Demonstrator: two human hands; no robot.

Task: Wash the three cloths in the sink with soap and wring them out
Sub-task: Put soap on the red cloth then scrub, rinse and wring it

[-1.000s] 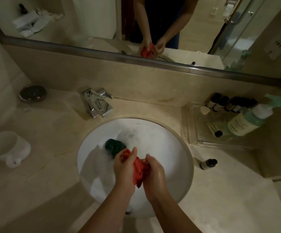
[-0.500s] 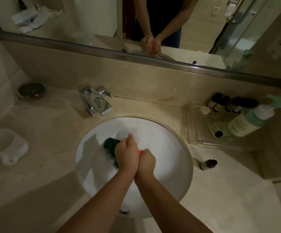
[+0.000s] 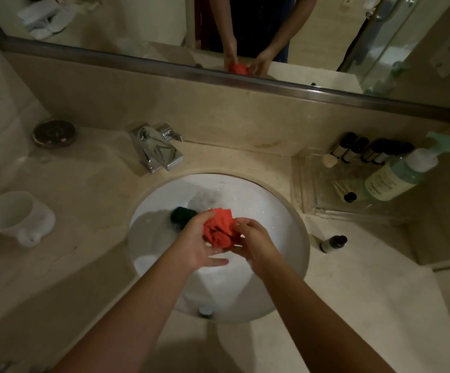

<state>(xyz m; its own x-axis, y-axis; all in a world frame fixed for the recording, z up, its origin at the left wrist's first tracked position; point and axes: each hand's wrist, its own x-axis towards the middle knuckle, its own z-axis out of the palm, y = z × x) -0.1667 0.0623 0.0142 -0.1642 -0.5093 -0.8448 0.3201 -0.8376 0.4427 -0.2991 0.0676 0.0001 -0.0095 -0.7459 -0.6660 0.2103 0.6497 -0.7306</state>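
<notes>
head view, looking down on a round white sink set in a beige stone counter. a bunched red cloth is held above the middle of the sink between both hands. the left hand lies on the cloth's left side, fingers curled under and around it, thumb stretched out below it. the right hand holds the cloth's right side, fingers curled onto the fabric. the two hands sit close together, parted only by the cloth. a dark green cloth lies in the sink, just left of and behind the red cloth, in soapy water with foam. a third cloth cannot be made out.

behind the sink and to its left stands a chrome faucet. further left of the sink, a dark round dish rests near the wall, and a white cup sits nearer the counter's front. right of the sink, a clear tray carries a row of small dark-capped bottles and a green pump bottle. a small dark bottle lies on the counter just right of the sink. the mirror above the sink reflects the hands and red cloth.
</notes>
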